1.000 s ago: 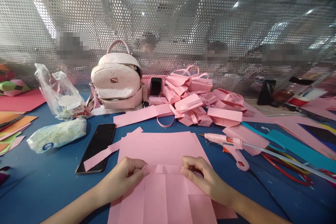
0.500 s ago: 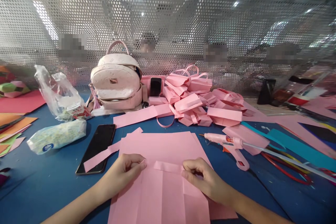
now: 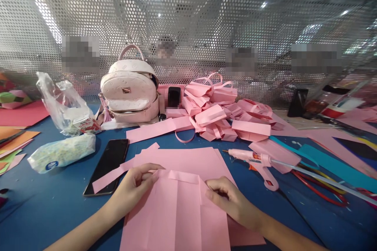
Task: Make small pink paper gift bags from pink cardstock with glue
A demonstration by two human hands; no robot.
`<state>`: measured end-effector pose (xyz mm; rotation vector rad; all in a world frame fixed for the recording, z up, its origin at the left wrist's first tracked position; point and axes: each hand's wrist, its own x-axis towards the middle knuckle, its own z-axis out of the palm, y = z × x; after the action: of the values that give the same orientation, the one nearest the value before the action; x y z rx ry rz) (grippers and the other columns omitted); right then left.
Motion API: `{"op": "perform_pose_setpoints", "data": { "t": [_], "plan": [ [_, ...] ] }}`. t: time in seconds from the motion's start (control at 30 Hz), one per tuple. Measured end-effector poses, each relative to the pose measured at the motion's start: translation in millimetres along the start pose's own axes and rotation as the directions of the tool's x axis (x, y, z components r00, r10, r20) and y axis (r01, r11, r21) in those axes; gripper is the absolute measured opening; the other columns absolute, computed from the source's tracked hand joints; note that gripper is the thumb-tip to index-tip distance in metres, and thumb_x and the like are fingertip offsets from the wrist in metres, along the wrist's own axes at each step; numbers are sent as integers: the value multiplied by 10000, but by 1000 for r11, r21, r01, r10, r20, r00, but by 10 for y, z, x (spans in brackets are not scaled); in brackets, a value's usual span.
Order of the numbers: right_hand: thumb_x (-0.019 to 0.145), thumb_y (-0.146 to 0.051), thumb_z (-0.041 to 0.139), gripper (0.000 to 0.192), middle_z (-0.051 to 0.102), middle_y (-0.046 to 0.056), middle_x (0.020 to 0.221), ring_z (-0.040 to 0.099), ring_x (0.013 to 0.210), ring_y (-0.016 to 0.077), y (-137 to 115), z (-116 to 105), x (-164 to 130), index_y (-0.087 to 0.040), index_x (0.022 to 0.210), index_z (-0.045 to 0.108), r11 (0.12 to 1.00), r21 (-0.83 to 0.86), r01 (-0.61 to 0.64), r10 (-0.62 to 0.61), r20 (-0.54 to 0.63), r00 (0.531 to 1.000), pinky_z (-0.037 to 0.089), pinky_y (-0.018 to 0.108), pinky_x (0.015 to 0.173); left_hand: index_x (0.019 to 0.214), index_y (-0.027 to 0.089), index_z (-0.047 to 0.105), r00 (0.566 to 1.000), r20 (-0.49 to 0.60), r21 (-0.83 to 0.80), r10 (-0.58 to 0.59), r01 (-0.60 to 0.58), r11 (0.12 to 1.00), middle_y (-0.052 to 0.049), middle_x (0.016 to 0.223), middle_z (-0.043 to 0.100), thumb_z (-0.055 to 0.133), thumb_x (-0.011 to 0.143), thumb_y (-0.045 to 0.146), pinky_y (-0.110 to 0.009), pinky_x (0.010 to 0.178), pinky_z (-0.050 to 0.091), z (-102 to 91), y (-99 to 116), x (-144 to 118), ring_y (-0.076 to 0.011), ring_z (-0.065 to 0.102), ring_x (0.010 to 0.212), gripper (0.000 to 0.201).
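Observation:
A creased sheet of pink paper (image 3: 188,215) lies in front of me, with a narrow strip folded over along its top edge. The fingers of my left hand (image 3: 137,188) are closed on its upper left corner. On the other side, my right hand (image 3: 231,200) pinches the upper right edge between thumb and curled fingers. More flat pink sheets (image 3: 182,157) lie beneath it. A pink paper strip (image 3: 107,178) rests across a dark phone (image 3: 110,160) to the left of my left hand.
A pink glue gun (image 3: 259,162) lies right of the sheets, its cord running toward me. Folded pink paper pieces (image 3: 215,113) are heaped behind, beside a pale backpack (image 3: 129,92). A tissue pack (image 3: 63,153) and plastic bag (image 3: 63,102) sit left. A perforated metal screen (image 3: 200,19) stands behind.
The folded top edge of the creased sheet has shifted up and left, and its fold spans farther. My left hand has moved slightly left and its fingers have extended; my right hand stays nearly in place.

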<state>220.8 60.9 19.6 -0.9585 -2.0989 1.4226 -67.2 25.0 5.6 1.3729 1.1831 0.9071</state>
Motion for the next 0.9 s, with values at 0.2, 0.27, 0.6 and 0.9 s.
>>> {"op": "perform_pose_setpoints", "data": {
  "t": [0.2, 0.27, 0.6, 0.9],
  "plan": [
    [964, -660, 439, 627, 135, -70, 593, 163, 526, 94, 38, -34, 0, -227, 594, 178, 1000, -14, -3, 3, 10, 1000, 165, 305, 518, 1144, 97, 629, 1000, -4, -15, 7, -7, 1000, 92, 579, 285, 557, 937, 578, -242, 509, 161, 0, -1, -16, -88, 212, 536, 529],
    [967, -650, 441, 624, 135, -69, 592, 157, 523, 92, 53, -45, -2, -226, 593, 177, 1000, 0, 5, -5, 26, 1000, 156, 306, 516, 1132, 100, 628, 1000, 8, -20, 10, -10, 1000, 95, 579, 266, 557, 943, 569, -240, 508, 162, 12, -6, -28, -87, 211, 535, 511],
    [960, -646, 469, 630, 143, -73, 586, 161, 523, 90, 65, -43, 14, -225, 589, 183, 999, 51, 10, -10, -9, 1000, 153, 296, 504, 1157, 95, 621, 1000, 5, -53, 19, -19, 998, 96, 589, 261, 558, 947, 577, -231, 499, 159, -4, -51, -18, -86, 199, 535, 530],
    [983, -623, 449, 553, 234, -72, 608, 261, 526, 98, 60, -29, -8, -229, 642, 264, 997, 70, -29, 32, -45, 998, 201, 271, 499, 1219, 120, 643, 987, -148, 20, 56, -54, 998, 69, 576, 356, 560, 944, 573, -224, 536, 232, -22, -108, -28, -107, 304, 565, 536]
  ]
}}
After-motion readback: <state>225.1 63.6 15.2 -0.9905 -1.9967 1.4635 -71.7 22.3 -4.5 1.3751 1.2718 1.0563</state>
